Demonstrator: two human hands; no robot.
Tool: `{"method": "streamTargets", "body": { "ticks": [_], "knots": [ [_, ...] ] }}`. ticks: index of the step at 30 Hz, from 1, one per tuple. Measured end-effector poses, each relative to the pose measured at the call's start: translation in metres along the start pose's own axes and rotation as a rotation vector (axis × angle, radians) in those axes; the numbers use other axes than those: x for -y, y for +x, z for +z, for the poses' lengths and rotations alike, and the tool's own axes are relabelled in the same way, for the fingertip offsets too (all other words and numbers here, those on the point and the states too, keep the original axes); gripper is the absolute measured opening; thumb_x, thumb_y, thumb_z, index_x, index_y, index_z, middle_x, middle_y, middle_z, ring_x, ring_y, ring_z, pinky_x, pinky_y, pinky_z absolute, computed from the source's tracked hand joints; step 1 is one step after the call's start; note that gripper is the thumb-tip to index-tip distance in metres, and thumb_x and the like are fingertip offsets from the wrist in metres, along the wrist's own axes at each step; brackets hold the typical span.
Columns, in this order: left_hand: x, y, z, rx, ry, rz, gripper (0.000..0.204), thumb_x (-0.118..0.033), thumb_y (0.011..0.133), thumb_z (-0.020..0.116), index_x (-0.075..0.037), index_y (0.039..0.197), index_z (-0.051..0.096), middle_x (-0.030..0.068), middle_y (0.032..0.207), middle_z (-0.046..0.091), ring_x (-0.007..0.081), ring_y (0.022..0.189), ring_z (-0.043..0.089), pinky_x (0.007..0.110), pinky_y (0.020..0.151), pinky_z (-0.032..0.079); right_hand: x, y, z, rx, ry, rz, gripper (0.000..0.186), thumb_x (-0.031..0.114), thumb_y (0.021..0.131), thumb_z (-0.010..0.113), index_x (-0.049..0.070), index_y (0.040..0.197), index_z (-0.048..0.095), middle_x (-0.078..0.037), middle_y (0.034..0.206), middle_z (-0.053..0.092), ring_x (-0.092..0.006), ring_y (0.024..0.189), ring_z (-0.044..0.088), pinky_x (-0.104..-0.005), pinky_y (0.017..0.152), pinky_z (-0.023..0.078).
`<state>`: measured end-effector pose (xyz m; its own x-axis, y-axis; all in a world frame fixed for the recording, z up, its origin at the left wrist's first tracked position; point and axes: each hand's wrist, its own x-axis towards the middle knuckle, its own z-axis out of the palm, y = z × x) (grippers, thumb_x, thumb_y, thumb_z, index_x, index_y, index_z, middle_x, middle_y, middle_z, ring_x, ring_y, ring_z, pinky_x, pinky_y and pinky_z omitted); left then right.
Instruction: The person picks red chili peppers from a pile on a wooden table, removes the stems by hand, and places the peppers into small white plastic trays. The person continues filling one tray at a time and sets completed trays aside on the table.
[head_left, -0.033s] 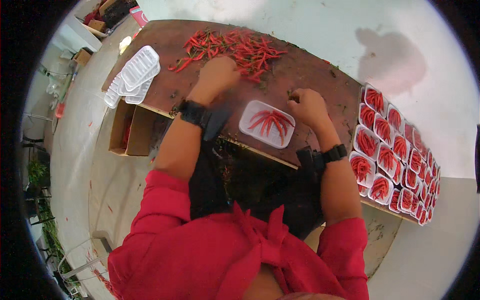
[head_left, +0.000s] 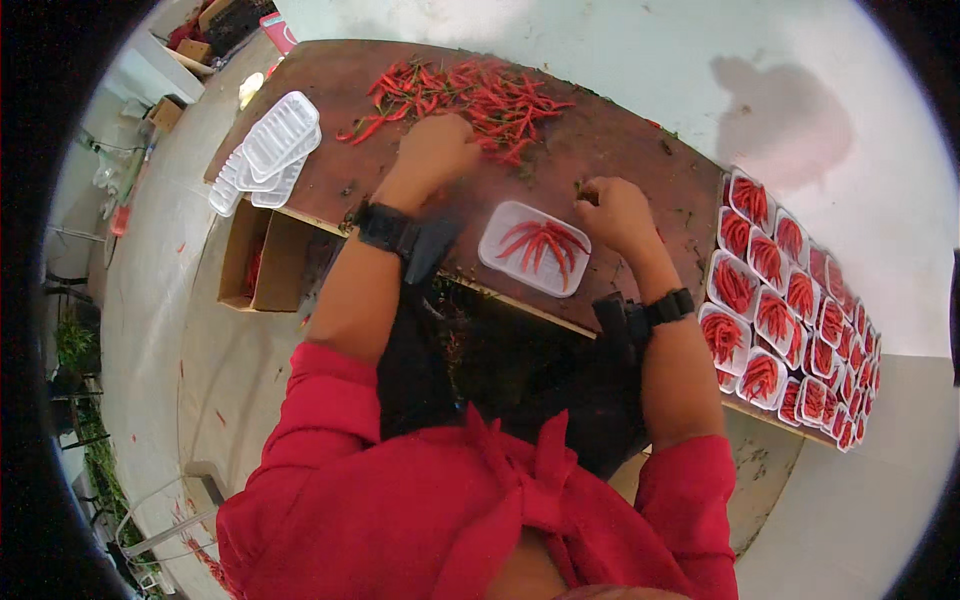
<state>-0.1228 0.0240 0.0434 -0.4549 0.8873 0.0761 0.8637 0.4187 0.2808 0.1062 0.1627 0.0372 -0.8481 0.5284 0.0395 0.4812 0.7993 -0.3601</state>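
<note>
My left hand [head_left: 438, 155] is at the near edge of a loose pile of red chili peppers [head_left: 490, 95], some with green stems. Its back faces me, so the fingers are mostly hidden. Over the brown tabletop to the right, my right hand [head_left: 612, 208] is closed, thumb and fingers curled together. A small dark bit shows at its fingertips, too small to name. Between and below the hands rests a white plastic tray [head_left: 507, 225] with several red chilies fanned out inside, touched by neither hand.
Empty white trays [head_left: 283, 135] lie stacked at the table's left end. Many chili-filled trays [head_left: 735, 285] stand in stacked rows at the right end, by the pale wall [head_left: 620, 45]. An open cardboard box [head_left: 275, 265] sits below the table's left edge. Stem bits litter the tabletop [head_left: 345, 180].
</note>
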Motion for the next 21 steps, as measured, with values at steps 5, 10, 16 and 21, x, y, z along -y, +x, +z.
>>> {"method": "streamTargets", "body": {
  "ticks": [5,10,16,21],
  "knots": [
    [-0.012,-0.006,-0.005,-0.068,-0.331,0.137,0.027,-0.023,0.080,0.060,0.000,0.094,0.064,0.0150,0.090,0.065,0.0276,0.077,0.064,0.038,0.072,0.050,0.001,0.005,0.006,-0.035,0.267,-0.069,0.025,0.019,0.075,0.063,0.000,0.090,0.067,-0.016,0.084,0.067,-0.0261,0.077,0.065,-0.0346,0.072,0.049],
    [-0.042,-0.009,0.010,0.222,-0.733,0.060,0.029,-0.021,0.084,0.060,-0.001,0.105,0.062,0.0084,0.089,0.065,0.0141,0.074,0.062,0.028,0.067,0.050,0.005,0.013,0.011,-0.100,0.542,0.057,0.033,0.028,0.076,0.064,0.000,0.092,0.067,-0.016,0.088,0.066,-0.0266,0.081,0.063,-0.0352,0.073,0.049],
    [-0.051,-0.013,0.018,0.286,-0.908,0.098,0.026,-0.019,0.086,0.058,-0.003,0.105,0.062,0.0030,0.085,0.063,0.0082,0.072,0.057,0.024,0.063,0.048,0.011,0.014,0.009,-0.179,0.660,0.157,0.035,0.031,0.074,0.067,0.001,0.091,0.068,-0.016,0.089,0.067,-0.0260,0.082,0.066,-0.0353,0.073,0.050],
    [-0.054,-0.014,0.013,0.381,-0.936,0.077,0.028,-0.019,0.085,0.058,-0.003,0.107,0.061,0.0005,0.086,0.062,0.0074,0.069,0.054,0.024,0.059,0.045,0.014,0.013,0.004,-0.177,0.745,0.194,0.030,0.027,0.074,0.068,0.001,0.088,0.068,-0.013,0.084,0.068,-0.0198,0.076,0.065,-0.0320,0.068,0.050]
  ]
}}
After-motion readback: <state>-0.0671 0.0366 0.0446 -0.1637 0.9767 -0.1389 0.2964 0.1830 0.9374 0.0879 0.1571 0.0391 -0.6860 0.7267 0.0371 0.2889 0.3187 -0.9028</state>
